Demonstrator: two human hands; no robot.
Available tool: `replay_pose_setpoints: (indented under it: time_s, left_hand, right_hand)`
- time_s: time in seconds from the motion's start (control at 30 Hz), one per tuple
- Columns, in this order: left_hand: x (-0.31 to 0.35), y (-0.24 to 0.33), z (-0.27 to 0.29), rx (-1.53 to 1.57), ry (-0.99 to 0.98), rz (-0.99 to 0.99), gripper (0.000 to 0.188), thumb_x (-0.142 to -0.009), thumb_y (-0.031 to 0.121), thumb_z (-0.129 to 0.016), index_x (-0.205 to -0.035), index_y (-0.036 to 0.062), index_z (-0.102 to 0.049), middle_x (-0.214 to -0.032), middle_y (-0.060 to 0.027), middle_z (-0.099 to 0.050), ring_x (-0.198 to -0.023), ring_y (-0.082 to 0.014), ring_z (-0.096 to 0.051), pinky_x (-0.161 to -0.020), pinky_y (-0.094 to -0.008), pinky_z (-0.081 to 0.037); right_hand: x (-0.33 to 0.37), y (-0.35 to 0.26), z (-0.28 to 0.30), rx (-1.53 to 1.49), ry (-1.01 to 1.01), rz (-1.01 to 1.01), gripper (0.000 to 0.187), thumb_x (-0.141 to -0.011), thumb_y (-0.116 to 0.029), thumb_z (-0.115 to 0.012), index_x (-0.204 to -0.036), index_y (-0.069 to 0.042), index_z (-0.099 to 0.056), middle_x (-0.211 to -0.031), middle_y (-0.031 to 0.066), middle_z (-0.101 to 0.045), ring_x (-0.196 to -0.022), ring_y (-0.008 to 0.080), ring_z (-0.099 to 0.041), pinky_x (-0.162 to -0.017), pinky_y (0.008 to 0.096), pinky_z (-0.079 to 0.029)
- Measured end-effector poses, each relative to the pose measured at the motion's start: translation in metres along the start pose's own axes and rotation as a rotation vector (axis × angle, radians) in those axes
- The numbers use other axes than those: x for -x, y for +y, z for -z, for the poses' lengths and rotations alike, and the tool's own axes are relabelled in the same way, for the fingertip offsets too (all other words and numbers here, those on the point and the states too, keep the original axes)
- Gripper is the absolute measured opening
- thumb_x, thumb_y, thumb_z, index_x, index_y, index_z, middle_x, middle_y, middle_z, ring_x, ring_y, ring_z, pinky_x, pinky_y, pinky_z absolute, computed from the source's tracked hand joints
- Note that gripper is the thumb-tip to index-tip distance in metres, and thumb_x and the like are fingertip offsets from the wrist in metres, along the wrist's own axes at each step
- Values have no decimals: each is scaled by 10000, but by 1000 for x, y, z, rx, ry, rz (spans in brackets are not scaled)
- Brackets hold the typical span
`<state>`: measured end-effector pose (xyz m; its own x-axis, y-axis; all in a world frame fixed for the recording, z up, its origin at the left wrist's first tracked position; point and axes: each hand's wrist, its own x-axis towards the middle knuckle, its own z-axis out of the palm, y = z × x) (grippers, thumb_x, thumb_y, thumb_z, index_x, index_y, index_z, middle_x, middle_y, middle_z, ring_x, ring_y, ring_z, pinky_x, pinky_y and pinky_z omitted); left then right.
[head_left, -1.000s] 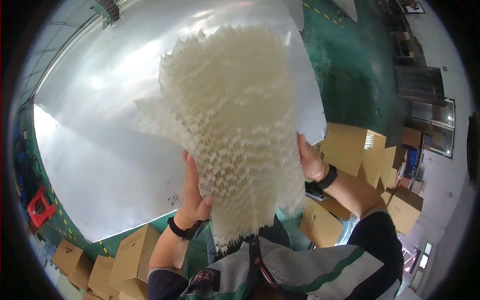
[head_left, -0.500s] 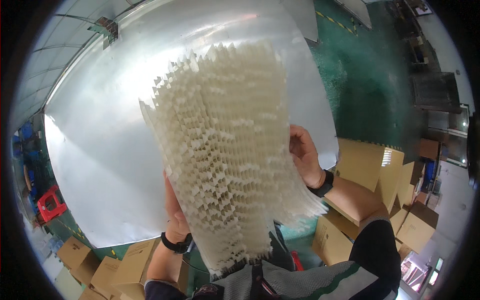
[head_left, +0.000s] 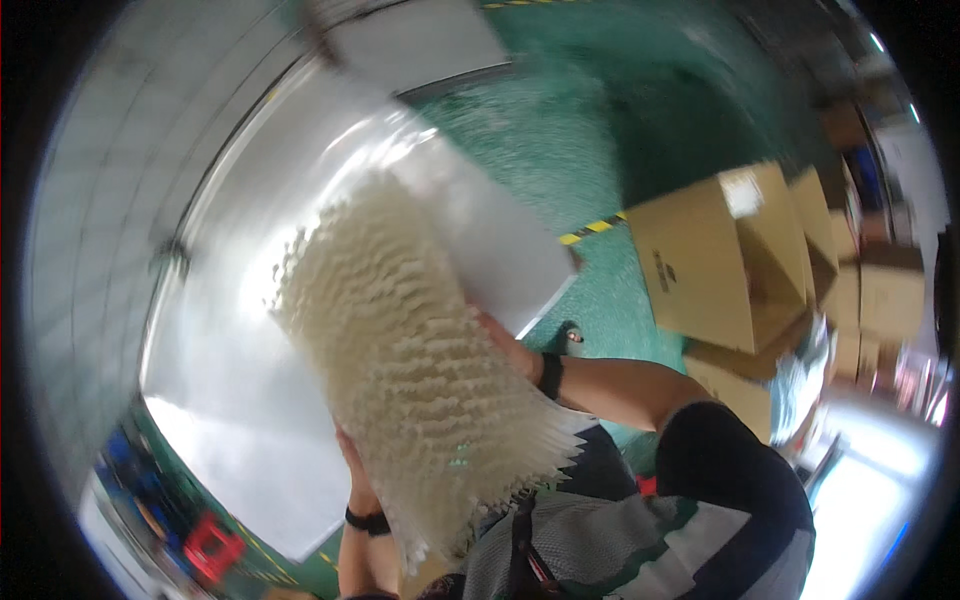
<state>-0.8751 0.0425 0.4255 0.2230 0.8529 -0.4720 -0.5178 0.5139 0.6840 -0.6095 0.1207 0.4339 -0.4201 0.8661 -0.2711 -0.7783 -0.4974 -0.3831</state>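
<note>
An off-white block of honeycomb core (head_left: 400,330), its rows of small cells rippled and blurred by motion, is held up between my hands. It reaches from over the silver table to close in front of my body, with a frayed lower right edge. My left hand (head_left: 357,470) is closed against its left side near the bottom. On the opposite side my right hand (head_left: 505,343) grips the edge. The fingers of both hands are partly hidden behind the block. Each wrist wears a dark band.
The shiny silver table (head_left: 240,440) lies beneath the block. Large open cardboard boxes (head_left: 695,265) stand on the green floor to the right, beside crumpled plastic (head_left: 800,380). A red stool (head_left: 213,546) sits at the lower left. Yellow-black tape (head_left: 597,227) marks the floor.
My view has swung to the right, bringing the boxes nearer the middle. The honeycomb block is still in both hands and now leans more to the upper left, with its lower end drawn together.
</note>
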Motion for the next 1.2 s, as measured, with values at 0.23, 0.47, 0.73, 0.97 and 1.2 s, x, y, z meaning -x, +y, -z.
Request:
replay_pose_setpoints:
  time_s: [0.23,0.47,0.73,0.97,1.2]
  left_hand:
    - [-27,46,-167,-382,-192,38,672,-900,519,-316,-1388,88,-145,-1349,-116,-322,-1174,-245,-404,-963,-380,-369]
    - [-62,-16,-403,-670,-724,164,637,-912,491,-317,-1365,61,-194,-1337,-126,-334,-1165,-241,-412,-964,-360,-360]
    - [-70,-103,-620,-1572,-1071,-57,569,-944,426,-273,-1308,-12,-261,-1278,-142,-381,-1213,-210,-334,-1001,-321,-289]
    - [-37,-120,-739,-1516,-1756,-506,607,-843,245,-533,-1304,-70,-296,-1378,-229,-272,-1298,-317,-243,-1048,-363,-204]
    - [-65,-107,-799,-963,-1803,-539,724,-818,391,-542,-1295,-100,-305,-1398,-232,-230,-1328,-286,-158,-1066,-397,-120]
  right_hand:
    - [86,-50,35,-252,-98,540,448,-957,-289,-315,-1356,-87,-286,-1316,47,-404,-1152,182,-436,-981,354,-351]
    - [209,-131,100,-636,-581,922,451,-952,-318,-325,-1347,-102,-315,-1351,61,-372,-1179,207,-405,-1007,378,-321]
    - [360,-233,78,-433,342,1145,502,-913,-350,-394,-1289,-18,-376,-1303,134,-423,-1145,257,-442,-994,396,-331]
    - [417,-282,98,-432,345,1347,499,-915,-339,-395,-1296,-19,-363,-1304,134,-419,-1146,254,-442,-990,392,-336]
    - [423,-350,116,-397,365,1550,497,-916,-328,-395,-1303,-20,-350,-1306,133,-416,-1146,252,-442,-987,387,-341]
